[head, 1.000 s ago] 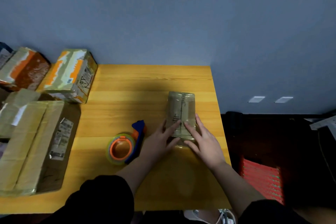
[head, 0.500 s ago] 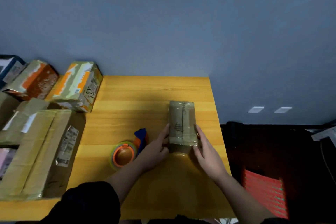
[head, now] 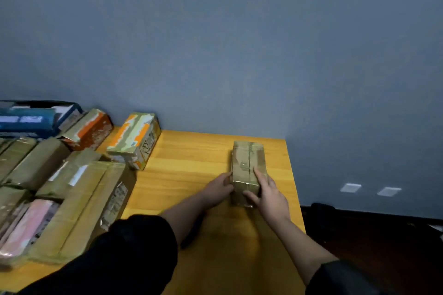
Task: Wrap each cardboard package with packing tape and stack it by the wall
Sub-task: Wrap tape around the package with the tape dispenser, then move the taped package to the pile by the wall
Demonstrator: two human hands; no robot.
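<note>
The small taped cardboard package (head: 248,167) lies lengthwise on the wooden table (head: 191,158), near the table's right edge and just short of the blue-grey wall (head: 239,43). It is an oblong box, its brown board dulled under glossy clear tape whose creases catch light along the near top edge; a dark seam runs down the middle of its top face.

The left hand (head: 217,188) presses against the package's left side at the near end, fingers laid along the wall of the box and lightly curled to it. The right hand (head: 268,193) grasps the near right corner: fingers (head: 260,175) lie over the top face, thumb across the near end. Held from both sides like this, the package is steadied squarely, which in my judgement suits pushing or lifting it toward the wall for stacking; the wrapping appears complete.

Other packages sit to the left of the small one. An orange-and-cream printed box (head: 134,139) stands against the wall at the table's far left corner, a second orange box (head: 90,130) beyond it, and a blue carton (head: 36,117) further left. Nearer the person lies a large flat taped carton (head: 81,208) with a white label on its side, surrounded by further brown wrapped parcels; a pink item (head: 28,225) lies at the near left. These appear grouped as finished work.

A dark object shows on the table beneath the left forearm; its identity cannot be told. Black sleeves cover both upper arms.
</note>
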